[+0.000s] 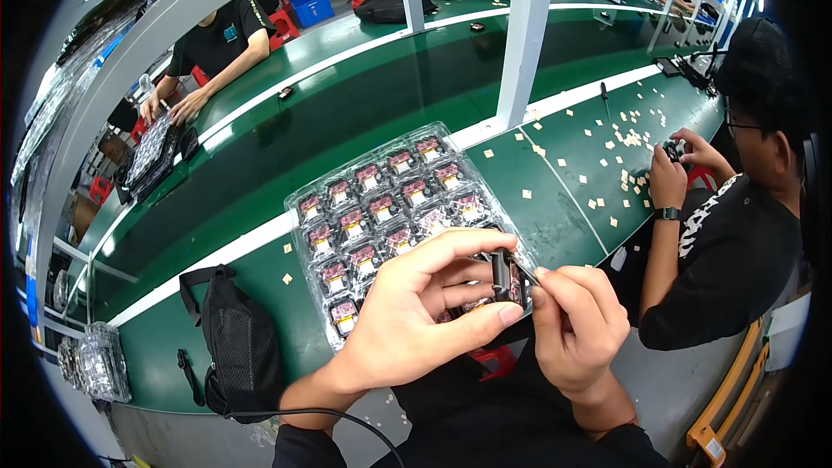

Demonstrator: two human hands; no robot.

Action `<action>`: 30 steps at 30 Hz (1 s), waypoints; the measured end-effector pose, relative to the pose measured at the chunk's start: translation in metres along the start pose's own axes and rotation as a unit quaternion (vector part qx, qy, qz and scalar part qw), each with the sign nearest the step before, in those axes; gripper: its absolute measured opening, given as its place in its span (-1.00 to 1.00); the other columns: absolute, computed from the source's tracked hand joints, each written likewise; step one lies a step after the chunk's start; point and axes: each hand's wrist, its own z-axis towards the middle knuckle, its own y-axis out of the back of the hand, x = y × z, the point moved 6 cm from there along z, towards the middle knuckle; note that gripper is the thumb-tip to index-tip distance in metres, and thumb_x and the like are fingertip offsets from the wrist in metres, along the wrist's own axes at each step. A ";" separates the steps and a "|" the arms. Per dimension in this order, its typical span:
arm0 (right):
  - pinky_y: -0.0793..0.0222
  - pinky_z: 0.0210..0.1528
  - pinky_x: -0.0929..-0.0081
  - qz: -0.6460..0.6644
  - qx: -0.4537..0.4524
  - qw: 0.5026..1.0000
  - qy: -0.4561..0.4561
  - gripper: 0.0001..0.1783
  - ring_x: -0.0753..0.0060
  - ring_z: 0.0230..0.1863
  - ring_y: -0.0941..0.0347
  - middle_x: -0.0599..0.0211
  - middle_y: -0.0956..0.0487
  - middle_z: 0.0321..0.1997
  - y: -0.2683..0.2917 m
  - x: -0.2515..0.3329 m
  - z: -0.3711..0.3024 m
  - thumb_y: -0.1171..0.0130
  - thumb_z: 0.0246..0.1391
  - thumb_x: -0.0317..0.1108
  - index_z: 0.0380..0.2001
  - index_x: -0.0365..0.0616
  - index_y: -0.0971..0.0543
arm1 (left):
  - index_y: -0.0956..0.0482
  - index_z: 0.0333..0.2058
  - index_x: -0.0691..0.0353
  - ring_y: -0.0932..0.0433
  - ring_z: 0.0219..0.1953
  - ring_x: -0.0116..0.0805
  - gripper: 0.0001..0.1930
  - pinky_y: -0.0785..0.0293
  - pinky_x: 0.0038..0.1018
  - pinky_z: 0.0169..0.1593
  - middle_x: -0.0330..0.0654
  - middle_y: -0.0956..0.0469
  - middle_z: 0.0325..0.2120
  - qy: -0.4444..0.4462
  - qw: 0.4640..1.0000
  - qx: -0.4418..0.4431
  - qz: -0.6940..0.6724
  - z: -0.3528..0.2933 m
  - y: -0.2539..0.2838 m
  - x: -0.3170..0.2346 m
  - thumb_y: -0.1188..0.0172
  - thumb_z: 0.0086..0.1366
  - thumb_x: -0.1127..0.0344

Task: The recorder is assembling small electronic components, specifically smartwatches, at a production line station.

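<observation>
My left hand [425,312] grips a small black electronic housing [505,276] between thumb and fingers, its open side turned to the right. At that side my right hand [579,322] pinches a thin metal tool, perhaps tweezers [525,271], with the tip against or inside the housing. The exact contact is too small to make out. Just beyond my hands lies a clear plastic blister tray [322,208], its pockets holding several small black units with reddish circuit boards and white-yellow parts. My left hand and wrist hide the tray's near right corner.
A black mesh bag [243,338] lies left of the tray. Stacked clear trays [95,364] stand at the far left. A white post [524,43] rises behind the tray. Small yellowish squares [624,139] and a screwdriver [604,95] lie toward a co-worker [737,234] at right. A green conveyor belt [364,87] runs beyond.
</observation>
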 end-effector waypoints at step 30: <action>-0.47 -0.49 0.45 -0.002 -0.004 1.000 0.001 -0.78 0.29 -0.48 -0.57 0.19 -0.61 -0.34 -0.002 -0.003 -0.003 -0.39 -0.04 -0.59 -0.26 -0.29 -0.66 | -0.47 0.18 0.45 -0.50 0.17 -0.22 -0.43 -0.57 -0.35 0.19 -0.04 -0.44 0.14 -0.008 1.000 0.004 0.001 0.000 0.001 0.005 -0.39 0.17 0.61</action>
